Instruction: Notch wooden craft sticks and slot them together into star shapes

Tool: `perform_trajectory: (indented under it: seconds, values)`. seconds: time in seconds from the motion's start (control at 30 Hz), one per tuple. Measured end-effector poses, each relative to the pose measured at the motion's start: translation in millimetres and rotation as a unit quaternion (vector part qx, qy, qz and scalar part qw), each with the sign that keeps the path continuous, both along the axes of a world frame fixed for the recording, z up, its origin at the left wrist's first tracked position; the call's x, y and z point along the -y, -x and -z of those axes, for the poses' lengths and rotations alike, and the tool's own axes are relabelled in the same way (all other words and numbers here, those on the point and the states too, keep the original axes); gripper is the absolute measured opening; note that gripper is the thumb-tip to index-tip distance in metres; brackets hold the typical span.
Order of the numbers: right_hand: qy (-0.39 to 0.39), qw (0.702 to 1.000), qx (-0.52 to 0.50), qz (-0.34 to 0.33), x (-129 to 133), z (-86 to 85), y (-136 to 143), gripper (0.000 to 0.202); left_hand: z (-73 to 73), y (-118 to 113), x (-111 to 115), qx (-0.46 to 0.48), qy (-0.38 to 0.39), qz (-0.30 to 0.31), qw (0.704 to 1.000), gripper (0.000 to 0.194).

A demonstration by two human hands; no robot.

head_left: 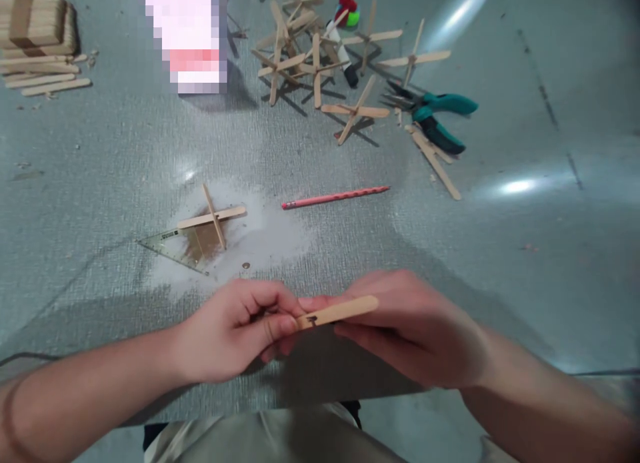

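Note:
A wooden craft stick [345, 310] with a small dark notch-like mark near its middle is held low over the table's near side. My left hand [240, 329] pinches its left end between thumb and fingers. My right hand [410, 326] closes around the right part from behind, its fingertips meeting those of my left hand; part of its grip is hidden. Beyond my left hand, two crossed craft sticks [214, 216] rest by a clear set square [173, 249] on a pale, dusty patch. A red pencil [335, 197] lies farther right.
Several joined craft-stick crosses [315, 66] stand at the back around a black-and-white marker [343, 53]. Teal-handled pliers [435, 116] lie near stick scraps [435, 163]. Bundled craft sticks [35, 23] sit back left. A pixelated object [187, 36] stands at the back.

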State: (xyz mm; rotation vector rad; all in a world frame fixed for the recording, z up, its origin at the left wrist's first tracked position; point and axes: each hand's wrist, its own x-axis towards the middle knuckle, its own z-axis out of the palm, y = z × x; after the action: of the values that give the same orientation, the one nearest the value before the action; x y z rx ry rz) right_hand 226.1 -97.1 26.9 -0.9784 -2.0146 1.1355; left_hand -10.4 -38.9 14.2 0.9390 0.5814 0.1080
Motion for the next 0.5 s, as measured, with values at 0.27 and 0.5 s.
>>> perform_trajectory:
  seconds: [0.27,0.5]
  values:
    - [0.002,1.000,0.012,-0.018,3.0,-1.0,-5.6,0.018,-0.5,1.5,1.8,0.013,-0.143,0.008,0.990,0.018]
    - [-0.003,0.999,0.029,-0.038,3.0,-3.4,-10.4,0.035,-1.7,3.2,-0.7,0.038,-0.428,-0.032,0.902,0.019]
